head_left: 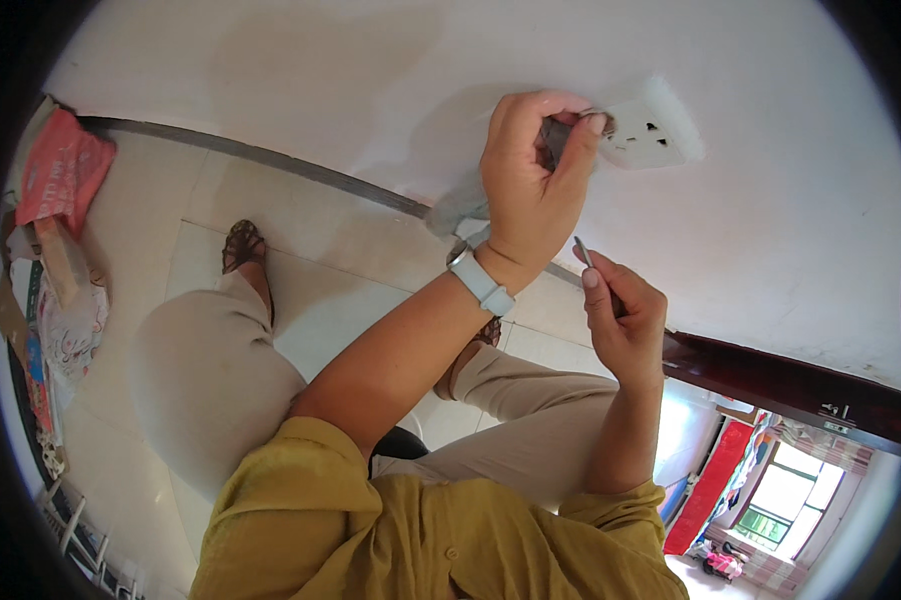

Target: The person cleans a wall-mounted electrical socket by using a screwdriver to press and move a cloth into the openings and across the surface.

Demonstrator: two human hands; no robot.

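Socket: white, set in the wall, just right of your left fingertips, with a rough white band along its far edge.
Wad: grey, soft-looking, tucked into the curl of your left hand; I cannot tell what it is made of.
Left hand: closed around the wad, thumb and forefinger pinched at the socket's near edge; what sits right at the tips is too small to tell.
Tool: slim and metal, sticking up from your right hand, its tip below your left hand and apart from the socket.
Right hand: gripping the tool between thumb and forefinger, other fingers curled in.
Work at the socket: you seem to be going over its left edge with the wad, the tool kept ready.
Next move: it likely calls for light, steady pressure along that edge; should you raise the tool, clear your left fingers first and keep metal out of the slots.
Bundle: grey, behind your left wrist; I cannot tell whether it joins the wad.
Skirting: dark, running off left beyond your left hand.
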